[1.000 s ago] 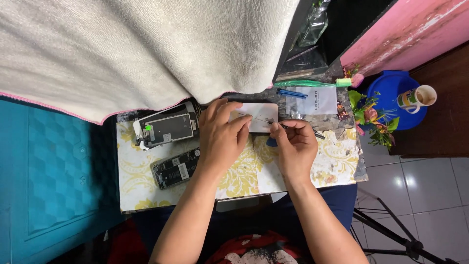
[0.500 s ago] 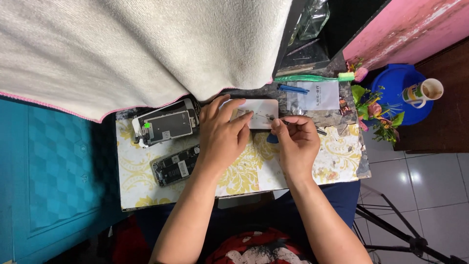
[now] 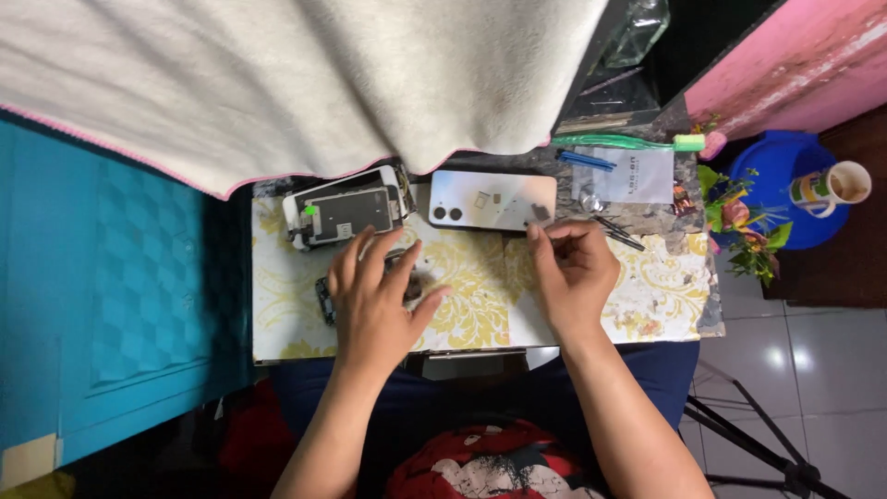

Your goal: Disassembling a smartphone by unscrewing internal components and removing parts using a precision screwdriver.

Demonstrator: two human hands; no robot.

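Left hand (image 3: pixel 374 300), fingers spread flat, covers a dark phone (image 3: pixel 325 300) at nine o'clock. Right hand (image 3: pixel 573 273) fingers pinched together, touching the silver phone (image 3: pixel 490 200) at twelve.

The counter (image 3: pixel 637 305) wears a cream cloth with a yellow-gold floral scroll pattern, and on it lie a silver-white phone back (image 3: pixel 492 200), an opened phone (image 3: pixel 346 211) showing black and grey innards with a small green spot, and a white paper sheet (image 3: pixel 637 176) with a blue tool (image 3: pixel 584 159) and a green-handled brush (image 3: pixel 637 141) at its edge. Above hangs an off-white fleece blanket (image 3: pixel 277 74) edged in pink. To the sides are a teal quilted panel (image 3: pixel 111 277), a pink wall (image 3: pixel 785 65), a blue stool (image 3: pixel 785 180) bearing a white mug (image 3: pixel 832 185) with green and red print, and red-and-yellow flowers (image 3: pixel 739 222) with green leaves.
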